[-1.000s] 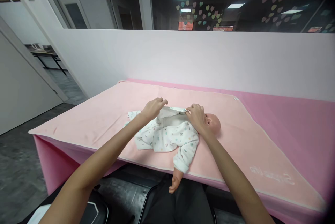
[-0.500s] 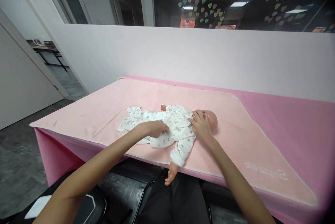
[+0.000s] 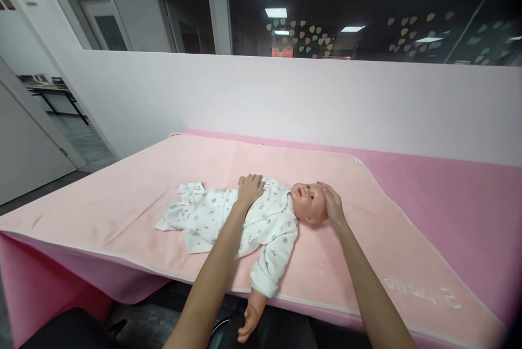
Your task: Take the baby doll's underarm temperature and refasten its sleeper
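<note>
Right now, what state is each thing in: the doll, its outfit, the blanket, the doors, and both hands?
Doll: lying on its back, face up, one bare arm hanging over the table edge.
Romper: closed over the doll's chest, legs flat and crumpled.
Blanket: spread flat over the table.
Left hand: open, palm resting on the romper.
Right hand: open, cupping the doll's head.
Door: shut.
Doorway: open.

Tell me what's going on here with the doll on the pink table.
A person is handling a baby doll that lies face up on a pink towel over the table. The doll wears a white patterned sleepsuit. The left hand rests flat on the doll's chest, and the right hand cups the top of the doll's head. One doll arm hangs over the near edge of the table.
</note>
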Tool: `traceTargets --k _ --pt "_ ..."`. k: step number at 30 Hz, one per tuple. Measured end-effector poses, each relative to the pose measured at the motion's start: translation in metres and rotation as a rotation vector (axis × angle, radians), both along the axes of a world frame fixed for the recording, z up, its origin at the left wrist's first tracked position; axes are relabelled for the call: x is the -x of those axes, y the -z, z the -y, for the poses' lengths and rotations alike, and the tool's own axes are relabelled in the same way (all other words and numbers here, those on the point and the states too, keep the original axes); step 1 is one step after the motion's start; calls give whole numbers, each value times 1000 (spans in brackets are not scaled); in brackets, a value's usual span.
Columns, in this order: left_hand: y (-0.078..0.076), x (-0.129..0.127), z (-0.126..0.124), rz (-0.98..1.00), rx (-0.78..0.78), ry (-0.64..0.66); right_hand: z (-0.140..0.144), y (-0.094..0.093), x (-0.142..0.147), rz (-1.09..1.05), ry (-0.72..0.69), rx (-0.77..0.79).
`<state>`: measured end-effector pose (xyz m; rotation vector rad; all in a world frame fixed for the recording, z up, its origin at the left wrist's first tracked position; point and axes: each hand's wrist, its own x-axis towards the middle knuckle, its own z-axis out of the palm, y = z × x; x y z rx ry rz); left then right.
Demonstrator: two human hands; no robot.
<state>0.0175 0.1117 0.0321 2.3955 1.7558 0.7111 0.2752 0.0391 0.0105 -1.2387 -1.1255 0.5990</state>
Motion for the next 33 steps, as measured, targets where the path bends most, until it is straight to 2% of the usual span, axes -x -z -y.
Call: traceTargets --k 2,6,10,15,21,29,33 --pt "7 1 -4 -25 19 21 -1 -1 1 -98 -4 18" --pt "6 7 -4 -66 34 16 -1 -5 3 -228 23 54" --pt "4 7 -2 -128 47 -26 -4 1 -5 -209 54 -6" --pt "2 5 -2 -116 47 8 -7 7 -10 -188 216 -79" --pt "0 7 -2 -79 154 24 -6 7 0 -116 12 -40" --pt "0 5 -3 -92 161 -4 -6 8 0 -147 31 -39" --pt "0 5 -4 -138 142 -65 -5 5 -3 -191 7 -34"
